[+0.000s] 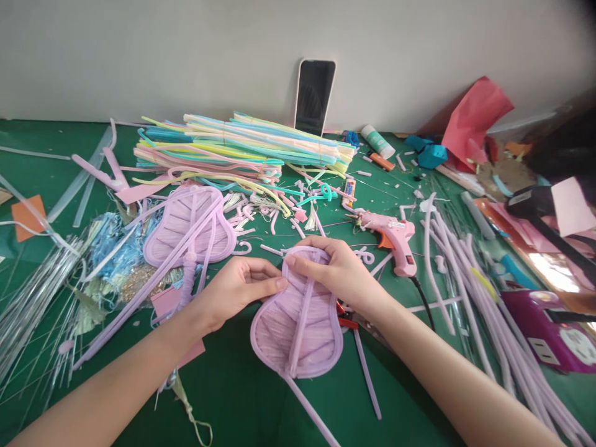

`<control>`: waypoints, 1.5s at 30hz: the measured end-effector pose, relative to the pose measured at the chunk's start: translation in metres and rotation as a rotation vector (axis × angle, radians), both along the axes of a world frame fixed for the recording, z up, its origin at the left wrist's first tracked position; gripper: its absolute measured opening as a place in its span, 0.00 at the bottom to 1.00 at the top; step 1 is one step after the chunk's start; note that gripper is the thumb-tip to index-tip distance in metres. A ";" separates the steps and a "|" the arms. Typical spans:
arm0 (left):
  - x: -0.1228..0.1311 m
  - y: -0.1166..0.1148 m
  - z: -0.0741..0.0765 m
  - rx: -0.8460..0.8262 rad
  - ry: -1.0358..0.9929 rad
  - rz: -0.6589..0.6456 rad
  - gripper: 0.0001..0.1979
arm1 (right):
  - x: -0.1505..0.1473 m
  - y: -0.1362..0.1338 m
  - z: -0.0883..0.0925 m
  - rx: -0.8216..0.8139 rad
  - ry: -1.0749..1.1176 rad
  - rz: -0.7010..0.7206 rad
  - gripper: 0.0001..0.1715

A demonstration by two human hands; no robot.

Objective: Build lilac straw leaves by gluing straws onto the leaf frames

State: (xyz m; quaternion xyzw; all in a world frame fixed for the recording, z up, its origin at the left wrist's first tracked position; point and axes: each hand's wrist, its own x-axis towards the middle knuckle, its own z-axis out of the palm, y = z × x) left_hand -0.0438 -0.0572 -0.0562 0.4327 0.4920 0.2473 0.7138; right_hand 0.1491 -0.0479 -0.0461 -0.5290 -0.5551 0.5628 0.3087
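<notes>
A lilac fan-shaped piece (298,335), made of fuzzy pipe cleaners around a pale filling, is held up in front of me. My right hand (338,273) grips its narrower upper end, with the thumb on the face and the fingers behind. At its upper left edge, my left hand (237,288) pinches with thumb and forefinger; the exact contact is partly hidden. A loose lilac strip (310,410) runs down from its lower end. Behind my left hand lies a similar lilac fan (189,223) with a wrapped handle, loose lilac pipe cleaners lying across it.
On the green table (233,397), bundled coloured pipe cleaners (242,149) lie at the back before a leaning phone (315,96). A pink glue gun (391,236) lies right of my hands. Long lilac pipe cleaners (484,310) and a purple box (549,329) are at right; silvery wires (41,310) lie left.
</notes>
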 end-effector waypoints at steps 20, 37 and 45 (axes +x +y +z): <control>0.001 0.001 -0.002 -0.016 -0.085 0.025 0.09 | -0.001 -0.001 0.003 0.014 0.003 0.015 0.12; 0.002 0.002 0.000 -0.018 -0.083 0.014 0.09 | -0.001 -0.001 0.002 0.026 0.007 0.018 0.12; 0.001 0.001 -0.001 -0.008 -0.087 0.015 0.09 | -0.002 -0.001 0.002 0.026 0.003 0.018 0.12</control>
